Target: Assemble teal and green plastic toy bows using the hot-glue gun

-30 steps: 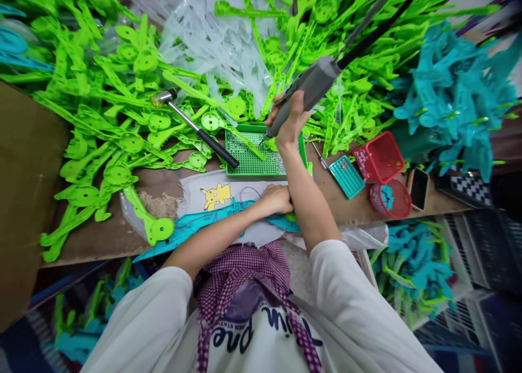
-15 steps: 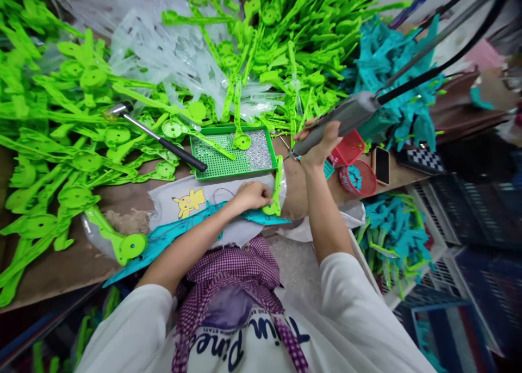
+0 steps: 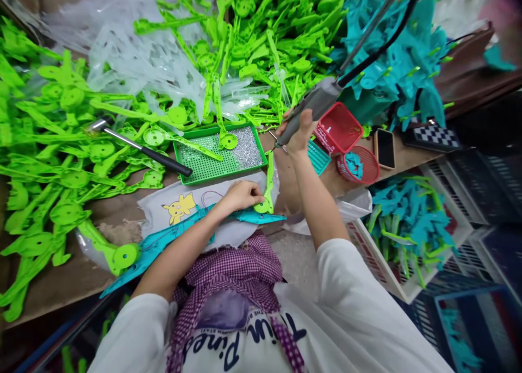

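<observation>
Grey driver (image 3: 310, 105) clamped in the right hand (image 3: 300, 136), thumb spread off it, tip close to the upper end of a green piece (image 3: 269, 184). Left hand (image 3: 240, 196) palm down, fingers bent at that piece's disc end — pinching or only pressing, impossible to tell. Beneath, a teal part (image 3: 157, 241) on white cloth (image 3: 153, 205), along the near edge of the bench (image 3: 289, 185). Beyond the cloth, a green tray (image 3: 224, 176), with a hammer (image 3: 142, 148) over its left edge; red baskets (image 3: 345, 122) towards the bench's right end.

Single head cam, looks fwd + down over the worktop (image 3: 293, 185).
</observation>
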Demonstrator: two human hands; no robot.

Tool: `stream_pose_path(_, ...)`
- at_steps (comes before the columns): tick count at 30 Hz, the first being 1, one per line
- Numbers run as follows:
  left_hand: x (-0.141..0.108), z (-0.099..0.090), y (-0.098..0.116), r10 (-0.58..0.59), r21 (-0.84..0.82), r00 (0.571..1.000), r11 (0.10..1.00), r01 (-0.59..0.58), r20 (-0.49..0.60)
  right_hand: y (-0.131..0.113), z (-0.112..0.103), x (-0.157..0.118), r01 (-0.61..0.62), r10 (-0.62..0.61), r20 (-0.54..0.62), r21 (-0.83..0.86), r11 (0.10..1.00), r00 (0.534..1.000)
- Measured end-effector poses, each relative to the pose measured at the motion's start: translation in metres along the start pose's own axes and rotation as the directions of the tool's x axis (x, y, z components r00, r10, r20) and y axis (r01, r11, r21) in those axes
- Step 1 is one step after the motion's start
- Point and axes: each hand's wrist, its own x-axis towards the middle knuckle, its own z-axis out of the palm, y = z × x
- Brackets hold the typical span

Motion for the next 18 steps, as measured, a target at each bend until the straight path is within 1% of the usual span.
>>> stream_pose_path(2, -0.001, 0.0, 0.001, -0.006, -0.003, 1.0, 1.0, 0.006, -0.003, 0.0, 0.001, 0.001, -0.001, 0.002, 0.039, -0.016, 1.0, 0.999)
stream_pose_path(4, -0.002, -0.001, 0.003, -0.009, 0.007, 1.0, 1.0, 0.009, -0.003, 0.003, 0.001, 0.002, -0.001, 0.002, 0.053, -0.035, 0.999, 0.999)
stream_pose_path(9, -0.003, -0.004, 0.007, -0.021, 0.014, 1.0, 1.0, 0.021, 0.011, 0.02, 0.0, 0.001, -0.009, 0.008, -0.024, -0.034, 0.999, 1.0)
stream_pose_path(12, -0.003, -0.004, 0.007, -0.036, 0.011, 0.999, 0.999, 0.036, 0.008, 0.022, -0.005, 0.001, -0.011, 0.011, -0.029, -0.012, 1.0, 1.0)
stream_pose_path(14, -0.003, -0.003, 0.007, -0.037, 0.015, 0.999, 0.999, 0.037, 0.007, 0.012, -0.009, 0.003, -0.015, 0.016, -0.044, 0.012, 1.0, 0.999)
stream_pose_path(16, -0.004, -0.002, 0.007, -0.029, 0.023, 1.0, 0.999, 0.029, 0.006, -0.006, -0.009, 0.005, -0.006, 0.011, -0.093, 0.052, 0.999, 0.996)
stream_pose_path(17, -0.004, -0.002, 0.007, -0.025, 0.03, 1.0, 0.999, 0.025, 0.003, -0.016, -0.005, 0.006, 0.006, -0.003, -0.065, 0.037, 0.999, 0.998)
stream_pose_path(18, -0.004, -0.002, 0.007, -0.023, 0.038, 1.0, 0.999, 0.023, 0.001, -0.027, 0.004, 0.005, 0.022, -0.022, -0.013, 0.012, 1.0, 1.0)
